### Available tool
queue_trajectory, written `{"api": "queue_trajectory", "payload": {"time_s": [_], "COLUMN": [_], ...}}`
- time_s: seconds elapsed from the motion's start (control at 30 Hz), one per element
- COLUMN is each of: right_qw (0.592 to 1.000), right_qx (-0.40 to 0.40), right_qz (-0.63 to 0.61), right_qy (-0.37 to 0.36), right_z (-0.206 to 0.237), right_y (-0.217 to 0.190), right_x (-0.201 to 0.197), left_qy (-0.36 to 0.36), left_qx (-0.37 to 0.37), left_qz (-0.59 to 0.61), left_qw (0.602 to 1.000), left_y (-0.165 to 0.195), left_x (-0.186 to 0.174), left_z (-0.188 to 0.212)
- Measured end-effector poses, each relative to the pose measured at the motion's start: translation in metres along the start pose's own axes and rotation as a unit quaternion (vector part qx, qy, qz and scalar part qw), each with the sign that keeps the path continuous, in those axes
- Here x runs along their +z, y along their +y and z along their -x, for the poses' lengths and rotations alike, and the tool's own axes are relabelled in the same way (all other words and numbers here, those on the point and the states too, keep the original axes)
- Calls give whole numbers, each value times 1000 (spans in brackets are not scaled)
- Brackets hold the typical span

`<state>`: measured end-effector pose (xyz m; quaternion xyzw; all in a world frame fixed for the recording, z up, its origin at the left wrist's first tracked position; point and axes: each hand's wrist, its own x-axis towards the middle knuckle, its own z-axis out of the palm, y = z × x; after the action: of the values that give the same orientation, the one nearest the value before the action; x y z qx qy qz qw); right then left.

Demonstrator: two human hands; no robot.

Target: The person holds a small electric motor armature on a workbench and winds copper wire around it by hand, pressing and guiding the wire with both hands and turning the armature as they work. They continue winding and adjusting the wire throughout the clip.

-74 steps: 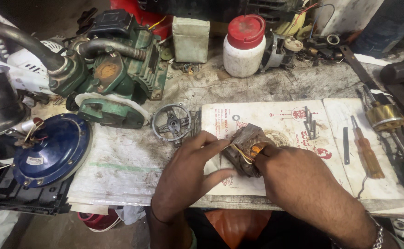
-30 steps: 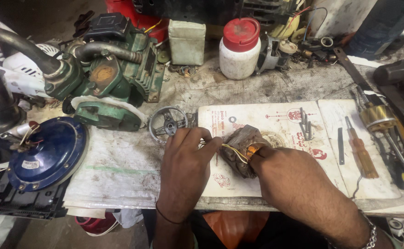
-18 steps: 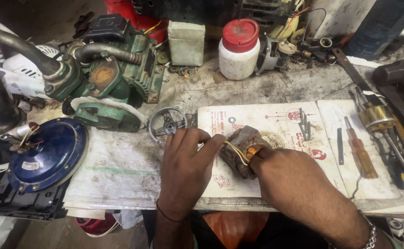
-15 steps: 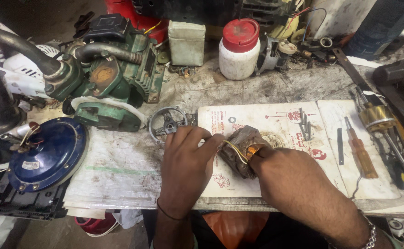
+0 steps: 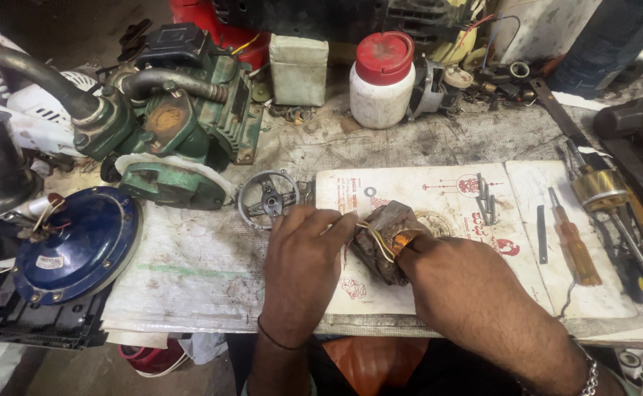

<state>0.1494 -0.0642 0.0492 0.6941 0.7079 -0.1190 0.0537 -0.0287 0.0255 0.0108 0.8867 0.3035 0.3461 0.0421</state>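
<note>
A small dirty motor block (image 5: 391,235) with yellow and white wires lies on a printed white sheet (image 5: 446,198) at the bench's front. My right hand (image 5: 450,275) grips it from the right and below. My left hand (image 5: 303,268) rests flat beside it on the left, its fingertips touching the block's left side and the wires. A round metal end cover (image 5: 268,199) with spokes lies just beyond my left hand's fingers.
A green pump (image 5: 182,125) with a grey pipe stands at back left, a blue round housing (image 5: 79,246) at left. A white jar with red lid (image 5: 380,84) and a pale box (image 5: 299,70) stand behind. Screwdrivers (image 5: 574,238), metal pins (image 5: 485,199) and tools lie right.
My left hand has shifted slightly, its fingers now curled onto the block's left side. The right hand keeps its grip on the block, which has barely turned.
</note>
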Motion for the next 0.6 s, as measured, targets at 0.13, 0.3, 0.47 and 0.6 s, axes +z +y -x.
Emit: {"api": "queue_trajectory", "payload": {"time_s": [0.13, 0.3, 0.47, 0.6], "right_qw": [1000, 1000, 1000, 1000], "right_qx": [-6, -6, -7, -7], "right_qz": [-2, 1, -8, -9], "right_qy": [10, 3, 16, 19], "right_z": [0, 0, 0, -1], "right_y": [1, 1, 2, 1], "right_x": [1, 1, 2, 3], "left_qy": [-16, -55, -86, -109], "left_qx": [7, -12, -32, -46], "left_qz": [26, 60, 121, 171], "left_qw": [1000, 997, 988, 978], "left_y": [-1, 0, 5, 9], "left_x": [5, 8, -2, -15], "left_z": [2, 3, 1, 3]}}
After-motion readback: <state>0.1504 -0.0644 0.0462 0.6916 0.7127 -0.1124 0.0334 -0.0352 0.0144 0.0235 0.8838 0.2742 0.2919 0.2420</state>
